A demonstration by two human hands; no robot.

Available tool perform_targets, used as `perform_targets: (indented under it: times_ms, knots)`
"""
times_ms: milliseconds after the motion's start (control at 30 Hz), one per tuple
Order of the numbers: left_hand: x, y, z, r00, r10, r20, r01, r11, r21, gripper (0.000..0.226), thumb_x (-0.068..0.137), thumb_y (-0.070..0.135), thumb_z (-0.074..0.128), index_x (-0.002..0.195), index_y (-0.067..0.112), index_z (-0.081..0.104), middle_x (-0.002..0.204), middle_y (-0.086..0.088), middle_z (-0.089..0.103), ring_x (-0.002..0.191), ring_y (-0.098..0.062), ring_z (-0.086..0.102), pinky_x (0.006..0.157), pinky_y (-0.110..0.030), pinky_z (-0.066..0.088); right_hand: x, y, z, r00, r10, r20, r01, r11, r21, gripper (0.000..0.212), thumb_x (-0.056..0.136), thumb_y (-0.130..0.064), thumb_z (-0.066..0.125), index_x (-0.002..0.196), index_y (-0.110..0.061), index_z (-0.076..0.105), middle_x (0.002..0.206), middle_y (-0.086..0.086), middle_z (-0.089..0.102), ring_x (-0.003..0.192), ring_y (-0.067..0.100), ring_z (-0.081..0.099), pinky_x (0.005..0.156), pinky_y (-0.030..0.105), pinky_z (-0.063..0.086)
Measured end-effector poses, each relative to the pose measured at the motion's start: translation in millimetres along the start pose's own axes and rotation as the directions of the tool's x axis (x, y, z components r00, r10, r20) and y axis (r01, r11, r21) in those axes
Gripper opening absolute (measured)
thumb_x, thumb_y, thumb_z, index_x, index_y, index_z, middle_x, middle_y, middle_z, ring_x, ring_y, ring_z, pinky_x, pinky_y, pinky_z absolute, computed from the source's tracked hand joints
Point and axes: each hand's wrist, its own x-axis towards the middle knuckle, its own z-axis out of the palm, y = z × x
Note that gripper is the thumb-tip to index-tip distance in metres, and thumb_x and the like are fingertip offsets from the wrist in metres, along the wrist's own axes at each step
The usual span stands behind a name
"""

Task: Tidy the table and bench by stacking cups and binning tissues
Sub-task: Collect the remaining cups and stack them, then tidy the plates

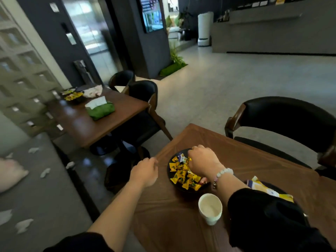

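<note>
A white paper cup [210,208] stands upright near the front of the brown table [254,160]. Crumpled white tissues lie scattered on the grey bench [45,197] at left, such as one tissue [45,172] and another tissue [23,225]. My right hand [202,160] hovers over a black plate [171,180] of yellow wrapped sweets, fingers curled down; what they hold is hidden. My left hand [145,171] floats beside the table's left corner, fingers curled loosely, nothing visible in it.
A yellow snack bag [267,188] lies right of my forearm. A black chair [283,122] stands behind the table. A second table [101,122] farther left carries a green tissue pack [101,110] and snack dishes. A pink cushion [11,174] rests on the bench.
</note>
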Motion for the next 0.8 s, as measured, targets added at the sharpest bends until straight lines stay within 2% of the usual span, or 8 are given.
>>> perform_targets:
  times_ms: [100,200,500,633,800]
  knots:
    - [-0.3,-12.0,-20.1,0.972,-0.054,-0.228,0.055,0.998,-0.001,0.029,0.099,0.027,0.035,0.119,0.02,0.053,0.116,-0.002,0.058,0.107,-0.023,0.055,0.084,-0.037,0.044,21.7,-32.3,-11.4,0.972,-0.132,-0.192,0.13,0.991,-0.025,0.027,0.091,-0.023,0.042,0.11,-0.011,0.057,0.114,0.009,0.058,0.108,0.027,0.051,0.085,0.036,0.042]
    - [2.7,-36.1,-33.0,0.951,-0.094,-0.295,0.11,0.993,0.038,0.03,0.099,0.029,0.033,0.11,0.017,0.058,0.109,-0.002,0.061,0.102,-0.025,0.057,0.083,-0.038,0.045,39.6,-59.2,-19.9,0.933,-0.211,-0.293,0.214,0.977,-0.025,0.027,0.091,-0.022,0.042,0.109,-0.01,0.058,0.114,0.011,0.057,0.107,0.029,0.051,0.084,0.037,0.043]
    - [36.2,-134.4,-42.1,0.953,-0.148,-0.264,0.163,0.986,0.038,0.031,0.099,0.028,0.03,0.1,0.014,0.058,0.1,-0.004,0.062,0.097,-0.026,0.055,0.082,-0.04,0.045,103.3,-122.0,-2.0,0.936,-0.259,-0.24,0.256,0.966,-0.044,0.029,0.093,-0.021,0.039,0.111,-0.008,0.058,0.119,0.014,0.054,0.109,0.029,0.05,0.085,0.037,0.041]
    - [55.7,-192.0,-47.0,0.954,-0.168,-0.248,0.176,0.984,0.012,0.032,0.099,0.027,0.03,0.098,0.014,0.059,0.1,-0.005,0.061,0.099,-0.027,0.054,0.085,-0.041,0.044,150.7,-169.5,7.1,0.936,-0.282,-0.213,0.284,0.959,-0.02,0.028,0.093,-0.019,0.038,0.105,-0.006,0.06,0.114,0.013,0.055,0.106,0.028,0.051,0.085,0.035,0.041]
    - [69.0,-274.9,-51.8,0.939,-0.236,-0.249,0.238,0.971,-0.021,0.031,0.098,0.024,0.031,0.1,0.013,0.059,0.101,-0.006,0.061,0.1,-0.028,0.053,0.083,-0.039,0.042,209.2,-246.9,29.4,0.921,-0.365,-0.136,0.37,0.929,0.008,0.027,0.093,-0.021,0.041,0.107,-0.008,0.06,0.114,0.012,0.056,0.106,0.027,0.051,0.088,0.035,0.042]
